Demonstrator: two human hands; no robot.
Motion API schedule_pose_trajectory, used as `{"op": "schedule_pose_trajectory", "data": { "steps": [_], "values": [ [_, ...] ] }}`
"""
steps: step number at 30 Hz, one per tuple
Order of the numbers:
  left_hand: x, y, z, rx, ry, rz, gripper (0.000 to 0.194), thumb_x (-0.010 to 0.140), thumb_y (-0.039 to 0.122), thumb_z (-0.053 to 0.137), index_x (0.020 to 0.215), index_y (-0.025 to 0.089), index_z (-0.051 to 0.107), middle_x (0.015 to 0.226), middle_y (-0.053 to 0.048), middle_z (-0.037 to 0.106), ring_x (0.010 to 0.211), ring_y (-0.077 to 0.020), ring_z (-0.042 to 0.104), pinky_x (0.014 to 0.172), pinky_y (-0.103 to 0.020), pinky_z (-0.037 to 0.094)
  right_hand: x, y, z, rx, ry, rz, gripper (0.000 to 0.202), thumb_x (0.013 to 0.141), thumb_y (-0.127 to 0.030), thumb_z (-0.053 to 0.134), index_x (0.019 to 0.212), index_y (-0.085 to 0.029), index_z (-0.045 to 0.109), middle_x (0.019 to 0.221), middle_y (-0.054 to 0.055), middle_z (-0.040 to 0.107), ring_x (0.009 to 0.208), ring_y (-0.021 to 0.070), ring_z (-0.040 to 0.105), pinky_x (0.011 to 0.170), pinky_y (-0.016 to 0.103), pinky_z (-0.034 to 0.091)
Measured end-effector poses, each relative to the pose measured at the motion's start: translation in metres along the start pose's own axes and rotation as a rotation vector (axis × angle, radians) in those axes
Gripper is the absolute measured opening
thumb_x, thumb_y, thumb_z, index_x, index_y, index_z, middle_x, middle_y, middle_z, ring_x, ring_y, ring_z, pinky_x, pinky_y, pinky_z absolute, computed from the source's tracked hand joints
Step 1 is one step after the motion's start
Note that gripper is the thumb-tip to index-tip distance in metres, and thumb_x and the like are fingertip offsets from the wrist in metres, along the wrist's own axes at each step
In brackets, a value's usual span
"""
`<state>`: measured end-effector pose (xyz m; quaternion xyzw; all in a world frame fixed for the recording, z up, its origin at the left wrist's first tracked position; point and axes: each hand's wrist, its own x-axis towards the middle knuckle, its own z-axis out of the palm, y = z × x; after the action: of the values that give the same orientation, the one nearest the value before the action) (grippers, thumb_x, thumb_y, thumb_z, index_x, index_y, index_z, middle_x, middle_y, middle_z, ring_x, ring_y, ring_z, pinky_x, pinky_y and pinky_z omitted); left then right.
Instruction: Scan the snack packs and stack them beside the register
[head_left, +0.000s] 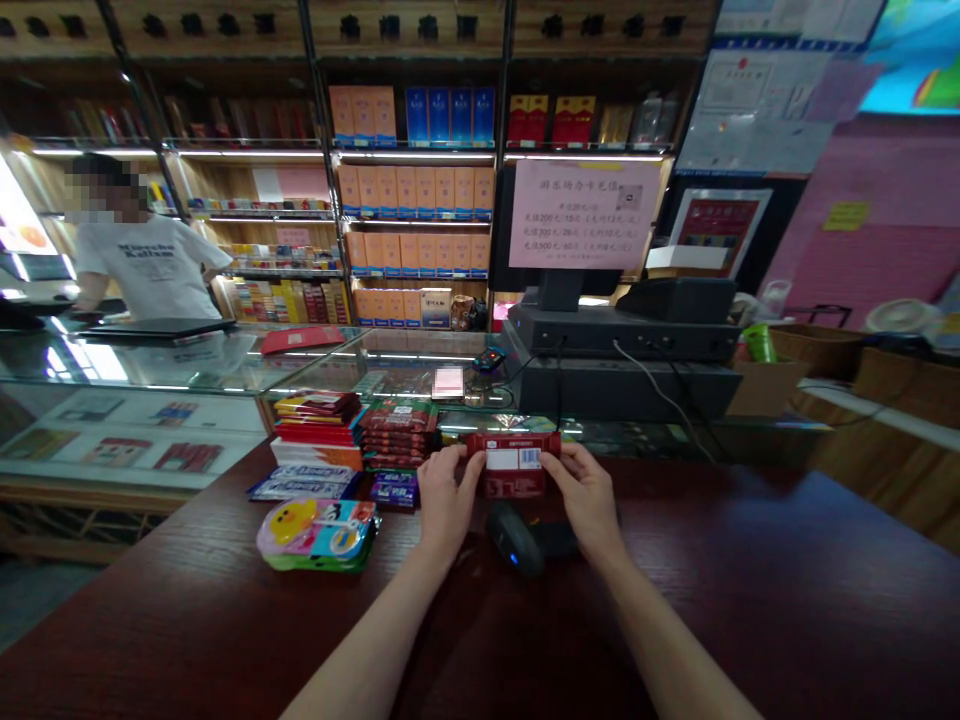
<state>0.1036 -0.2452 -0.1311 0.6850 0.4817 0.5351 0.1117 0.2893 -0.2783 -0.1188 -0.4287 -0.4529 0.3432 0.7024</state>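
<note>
Left hand (444,492) and right hand (589,500) pinch a red packet (514,456) between fingers; scanner (517,538) on its near side, brown packs (396,436) left.

The pink paper sheet (581,222) on the black monitor (502,240) is headed 游乐场办卡充值, with lines including 充值200元/15次 and 充值500元/60次. Lettering on a person's white cotton T-shirt (161,275) is too blurred to read surely; print around the barcode (531,457) on the dark red rectangular packet (514,485) is too small.
</note>
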Motion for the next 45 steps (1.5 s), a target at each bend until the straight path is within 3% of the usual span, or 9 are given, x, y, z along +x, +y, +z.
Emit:
{"op": "schedule_pose_trajectory", "data": {
  "steps": [2,5,7,10,13,19,25,31,45],
  "values": [
    [-0.001,-0.001,0.001,-0.086,-0.094,0.008,0.026,0.096,0.039,0.053,0.114,0.024,0.063,0.107,-0.005,0.070,0.100,-0.0214,0.064,0.094,-0.041,0.048,0.001,0.001,-0.001,0.049,0.054,0.029,0.034,0.069,-0.045,0.083,0.085,-0.021,0.066,0.084,0.002,0.077,0.074,0.0215,0.072,0.069,0.033,0.059],
    [-0.003,-0.004,0.000,-0.123,-0.178,0.109,0.068,0.088,0.040,0.066,0.148,0.026,0.036,0.137,-0.011,0.057,0.126,-0.0253,0.055,0.107,-0.044,0.044,0.003,0.003,-0.003,0.102,0.133,0.068,0.036,0.066,-0.045,0.084,0.085,-0.022,0.064,0.081,0.002,0.077,0.067,0.0221,0.072,0.061,0.034,0.060],
    [-0.002,-0.005,-0.004,-0.065,-0.207,0.236,0.097,0.081,0.043,0.074,0.156,0.027,0.015,0.153,-0.014,0.041,0.141,-0.0293,0.041,0.114,-0.048,0.038,0.004,0.003,-0.003,0.120,0.161,0.091,0.038,0.064,-0.045,0.085,0.085,-0.022,0.063,0.079,0.002,0.077,0.064,0.0228,0.072,0.057,0.035,0.060],
    [0.003,-0.003,-0.013,0.117,-0.220,0.415,0.113,0.074,0.048,0.079,0.157,0.029,0.005,0.164,-0.015,0.020,0.151,-0.0345,0.020,0.120,-0.055,0.027,0.003,0.003,-0.002,0.141,0.175,0.111,0.040,0.063,-0.046,0.086,0.086,-0.022,0.062,0.080,0.002,0.077,0.064,0.0237,0.073,0.057,0.036,0.061],
    [0.009,0.000,-0.023,0.295,-0.237,0.504,0.112,0.073,0.049,0.079,0.157,0.029,0.009,0.165,-0.013,0.018,0.153,-0.0370,0.009,0.121,-0.061,0.015,0.001,0.001,0.002,0.143,0.161,0.113,0.039,0.064,-0.045,0.085,0.086,-0.022,0.062,0.083,0.003,0.078,0.069,0.0243,0.074,0.060,0.037,0.062],
    [0.014,0.006,-0.038,0.411,-0.300,0.540,0.105,0.076,0.038,0.076,0.158,0.028,0.012,0.164,-0.007,0.024,0.154,-0.0343,0.005,0.123,-0.060,0.004,-0.006,-0.006,0.015,0.159,0.113,0.118,0.037,0.065,-0.042,0.085,0.084,-0.022,0.061,0.082,0.002,0.077,0.071,0.0237,0.074,0.061,0.035,0.062],
    [0.015,0.003,-0.044,0.445,-0.306,0.530,0.095,0.079,0.032,0.071,0.157,0.027,0.017,0.161,-0.009,0.032,0.153,-0.0328,0.010,0.123,-0.060,0.002,-0.011,-0.010,0.025,0.154,0.067,0.091,0.037,0.067,-0.043,0.084,0.086,-0.022,0.061,0.083,0.002,0.077,0.075,0.0229,0.074,0.066,0.035,0.062],
    [0.013,-0.002,-0.046,0.386,-0.366,0.539,0.104,0.073,0.037,0.079,0.156,0.029,0.017,0.154,-0.009,0.042,0.150,-0.0313,0.024,0.124,-0.059,0.000,-0.008,-0.003,0.021,0.139,0.057,0.114,0.039,0.066,-0.044,0.085,0.087,-0.021,0.063,0.084,0.003,0.078,0.071,0.0209,0.073,0.063,0.032,0.060],
    [0.009,0.001,-0.047,0.348,-0.311,0.544,0.091,0.077,0.029,0.069,0.154,0.026,0.021,0.150,-0.010,0.044,0.145,-0.0306,0.034,0.125,-0.057,0.003,-0.010,-0.008,0.021,0.144,-0.017,0.165,0.039,0.069,-0.046,0.083,0.094,-0.022,0.065,0.086,0.002,0.078,0.075,0.0227,0.073,0.067,0.033,0.059]
  ]
}}
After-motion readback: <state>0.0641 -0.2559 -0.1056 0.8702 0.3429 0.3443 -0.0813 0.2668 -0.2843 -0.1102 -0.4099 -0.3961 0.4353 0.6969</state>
